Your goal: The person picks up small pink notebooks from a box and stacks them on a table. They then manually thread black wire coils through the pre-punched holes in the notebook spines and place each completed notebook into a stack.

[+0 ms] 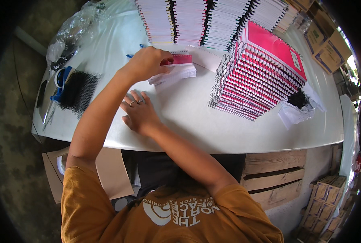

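Note:
My left hand reaches over a small stack of white paper slips, its fingers bent down and closed at the left end of a pink card. The fingertips are partly hidden. Punched holes run along the edge of the white strips by the card. My right hand rests on the white table nearer to me, fingers spread and nothing in them, with rings on one finger. To the right stands a tall pile of pink spiral-bound notebooks, their wire coils facing out.
Thick rows of bound white pages line the back. Black wire coils lie at the left beside a blue-handled tool. Clear plastic wrap is at the back left. Crumpled white wrapping sits beside the notebooks; cardboard boxes stand beyond.

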Motion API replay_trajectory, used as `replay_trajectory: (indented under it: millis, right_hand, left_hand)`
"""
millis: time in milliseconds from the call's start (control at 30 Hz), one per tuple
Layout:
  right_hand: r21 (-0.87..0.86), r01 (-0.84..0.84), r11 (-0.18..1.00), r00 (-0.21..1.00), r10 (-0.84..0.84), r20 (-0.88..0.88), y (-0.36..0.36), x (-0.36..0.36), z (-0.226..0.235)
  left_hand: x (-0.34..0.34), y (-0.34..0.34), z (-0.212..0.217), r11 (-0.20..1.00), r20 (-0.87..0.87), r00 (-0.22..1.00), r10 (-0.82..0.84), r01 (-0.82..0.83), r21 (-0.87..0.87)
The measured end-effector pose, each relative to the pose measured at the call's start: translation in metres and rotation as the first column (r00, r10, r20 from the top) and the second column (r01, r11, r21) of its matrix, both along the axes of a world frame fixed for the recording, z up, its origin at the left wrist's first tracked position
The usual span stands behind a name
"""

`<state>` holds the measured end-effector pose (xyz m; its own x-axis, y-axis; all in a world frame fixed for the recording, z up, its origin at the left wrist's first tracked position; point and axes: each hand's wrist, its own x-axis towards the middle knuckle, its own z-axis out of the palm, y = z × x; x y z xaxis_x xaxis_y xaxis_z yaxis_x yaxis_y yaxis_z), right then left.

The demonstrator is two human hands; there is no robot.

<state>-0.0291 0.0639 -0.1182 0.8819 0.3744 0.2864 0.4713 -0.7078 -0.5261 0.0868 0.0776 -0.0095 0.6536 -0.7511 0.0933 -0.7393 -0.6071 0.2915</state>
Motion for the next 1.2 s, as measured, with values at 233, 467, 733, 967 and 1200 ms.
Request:
replay_trajectory:
  millis: [233, 467, 733, 967, 1200]
  right_hand:
    - [0.039, 0.020, 0.999, 0.996, -0.024, 0.082, 0.002, 0.002, -0.008]
    - [0.014, 0.029, 0.999, 0.996, -0.030, 0.083, 0.003, 0.002, -0.008]
    - [-0.013, 0.010, 1.000, 1.000, -0.010, -0.006, -0.002, 0.000, 0.000]
    - [0.109, 0.022, 0.994, 0.999, -0.019, -0.026, -0.001, 0.003, 0.000]
    - [0.693, 0.697, -0.185, 0.594, 0.689, -0.414, -0.091, -0.027, 0.044]
  left_hand:
    - [0.003, -0.002, 0.006, 0.999, -0.014, 1.000, -0.019, 0.019, 0.039]
    - [0.001, -0.003, 0.005, 0.999, -0.024, 1.000, -0.006, 0.007, 0.047]
    - [0.004, -0.005, 0.012, 0.989, -0.074, 0.997, -0.031, 0.041, 0.139]
    - [0.020, 0.007, 0.017, 0.995, -0.255, 0.963, 0.085, -0.069, 0.073]
    - [-0.073, 0.034, 0.036, 0.869, 0.399, 0.823, 0.405, -0.209, -0.449]
